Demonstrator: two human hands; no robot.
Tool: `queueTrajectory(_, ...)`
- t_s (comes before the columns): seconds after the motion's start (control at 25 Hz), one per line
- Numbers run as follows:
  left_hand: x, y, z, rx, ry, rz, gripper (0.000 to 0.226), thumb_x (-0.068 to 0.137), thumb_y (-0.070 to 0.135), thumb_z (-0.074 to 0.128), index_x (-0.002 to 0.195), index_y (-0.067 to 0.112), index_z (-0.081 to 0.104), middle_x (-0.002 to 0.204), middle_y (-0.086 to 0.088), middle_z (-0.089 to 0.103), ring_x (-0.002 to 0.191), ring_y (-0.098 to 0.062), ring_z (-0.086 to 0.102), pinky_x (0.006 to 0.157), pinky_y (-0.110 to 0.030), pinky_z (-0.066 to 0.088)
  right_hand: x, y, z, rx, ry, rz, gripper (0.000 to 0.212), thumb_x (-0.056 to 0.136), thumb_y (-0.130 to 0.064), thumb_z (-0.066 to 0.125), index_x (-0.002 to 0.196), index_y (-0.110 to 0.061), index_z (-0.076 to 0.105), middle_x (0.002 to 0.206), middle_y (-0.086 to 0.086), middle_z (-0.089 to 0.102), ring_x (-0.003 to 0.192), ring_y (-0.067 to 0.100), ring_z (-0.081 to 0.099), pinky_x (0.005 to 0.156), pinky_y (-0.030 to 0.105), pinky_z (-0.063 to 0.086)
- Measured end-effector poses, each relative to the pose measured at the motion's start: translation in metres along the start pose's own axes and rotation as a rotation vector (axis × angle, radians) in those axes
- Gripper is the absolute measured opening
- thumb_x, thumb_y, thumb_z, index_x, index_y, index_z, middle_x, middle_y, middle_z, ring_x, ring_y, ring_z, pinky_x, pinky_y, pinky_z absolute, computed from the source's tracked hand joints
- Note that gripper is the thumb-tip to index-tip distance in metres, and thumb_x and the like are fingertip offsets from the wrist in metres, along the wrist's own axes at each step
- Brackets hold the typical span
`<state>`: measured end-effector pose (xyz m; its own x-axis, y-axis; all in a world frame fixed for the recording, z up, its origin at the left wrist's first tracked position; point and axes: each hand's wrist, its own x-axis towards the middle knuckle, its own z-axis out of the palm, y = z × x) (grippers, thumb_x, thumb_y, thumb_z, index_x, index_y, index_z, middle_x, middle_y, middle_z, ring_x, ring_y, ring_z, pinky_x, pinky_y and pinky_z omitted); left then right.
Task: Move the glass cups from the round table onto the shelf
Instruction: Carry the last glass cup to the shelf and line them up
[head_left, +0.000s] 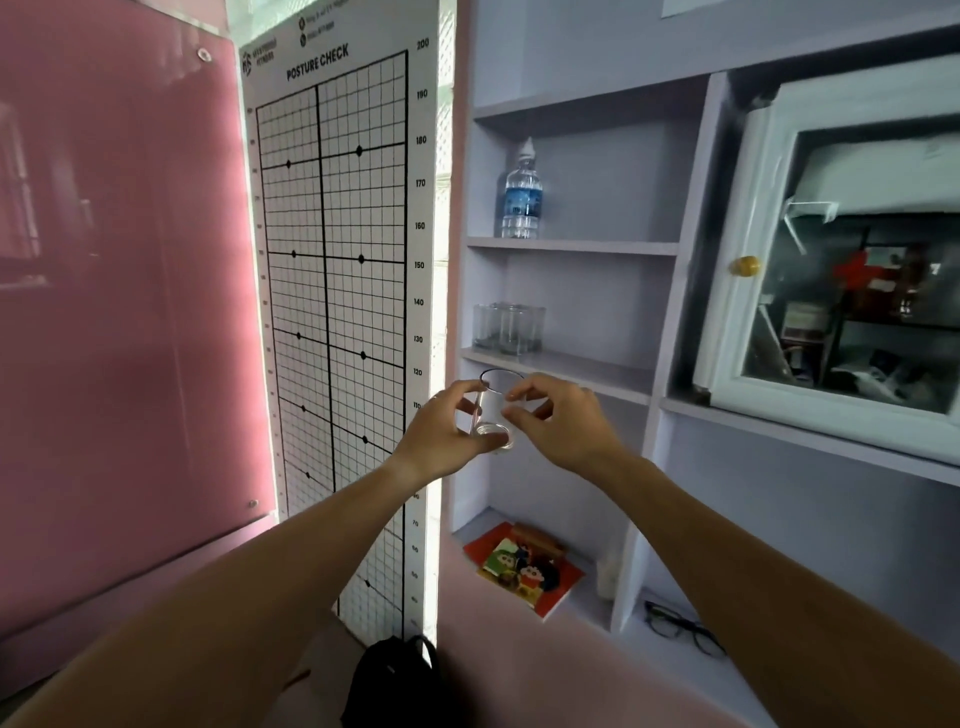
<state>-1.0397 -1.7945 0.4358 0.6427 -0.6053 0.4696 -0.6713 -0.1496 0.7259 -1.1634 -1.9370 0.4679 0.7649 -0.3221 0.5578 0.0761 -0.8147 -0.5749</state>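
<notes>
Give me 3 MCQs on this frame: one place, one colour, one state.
1. Where do the glass cups already put away stand?
A. beside the water bottle
B. one shelf below the water bottle
C. on the bottom ledge by the book

2. What colour is the cabinet door knob?
A. yellow
B. black
C. red

3. How is the glass cup in front of the shelf held?
A. left hand only
B. resting on the shelf
C. left hand and right hand both in a grip on it

B: the bottle's board is directly above them.
A: it shows yellow against the white frame.
C: fingers of both hands touch it in mid-air.
</notes>
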Motion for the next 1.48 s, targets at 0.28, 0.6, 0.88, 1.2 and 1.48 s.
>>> queueTrajectory(0.28, 0.113, -0.040, -0.009, -0.088, -0.053, 0.120, 0.071, 0.068, 0.046, 0.086, 0.130, 0.039, 0.051, 0.113, 0.016, 0.060, 0.089, -0.012, 0.069, 0.067, -0.015, 0.050, 0.095, 0.027, 0.027, -0.055, 0.149, 0.063, 0.009, 0.086, -0.033, 0.072, 0.092, -0.035, 0.066, 0.095, -0.013, 0.067, 0.074, 0.003, 0.066, 0.065, 0.019, 0.050)
queueTrajectory(0.6, 0.194, -0.052, 0.032, -0.143, -0.090, 0.208, 0.070, 0.071, 0.052, 0.081, 0.131, 0.034, 0.052, 0.106, 0.024, 0.056, 0.097, -0.002, 0.061, 0.072, -0.017, 0.046, 0.145, 0.069, 0.015, -0.155, 0.281, 0.108, 0.011, 0.089, -0.033, 0.069, 0.099, -0.030, 0.066, 0.090, -0.009, 0.066, 0.078, 0.000, 0.063, 0.060, 0.007, 0.044)
queueTrajectory(0.88, 0.235, -0.064, 0.065, -0.059, -0.111, 0.200, 0.081, 0.062, 0.071, 0.069, 0.132, 0.035, 0.051, 0.108, 0.017, 0.061, 0.097, -0.004, 0.062, 0.078, -0.024, 0.053, 0.175, 0.111, 0.011, -0.153, 0.273, 0.152, 0.017, 0.091, -0.037, 0.066, 0.107, -0.034, 0.064, 0.098, -0.010, 0.064, 0.080, 0.005, 0.065, 0.054, 0.006, 0.044)
queueTrajectory(1.2, 0.266, -0.075, 0.079, 0.012, -0.005, 0.168, 0.067, 0.063, 0.070, 0.075, 0.113, 0.029, 0.054, 0.093, 0.012, 0.069, 0.081, -0.008, 0.067, 0.068, -0.027, 0.056, 0.206, 0.144, 0.021, -0.096, 0.281, 0.176, 0.043, 0.087, -0.034, 0.069, 0.125, -0.037, 0.049, 0.110, -0.007, 0.060, 0.080, 0.011, 0.066, 0.059, 0.021, 0.053)
queueTrajectory(1.48, 0.281, -0.081, 0.092, 0.148, 0.029, 0.210, 0.032, 0.080, 0.044, 0.074, 0.105, 0.028, 0.062, 0.092, 0.014, 0.072, 0.093, -0.011, 0.068, 0.069, -0.024, 0.045, 0.224, 0.175, 0.030, -0.136, 0.323, 0.202, 0.025, 0.082, -0.014, 0.072, 0.096, -0.025, 0.055, 0.086, -0.001, 0.062, 0.078, 0.018, 0.062, 0.070, 0.033, 0.055)
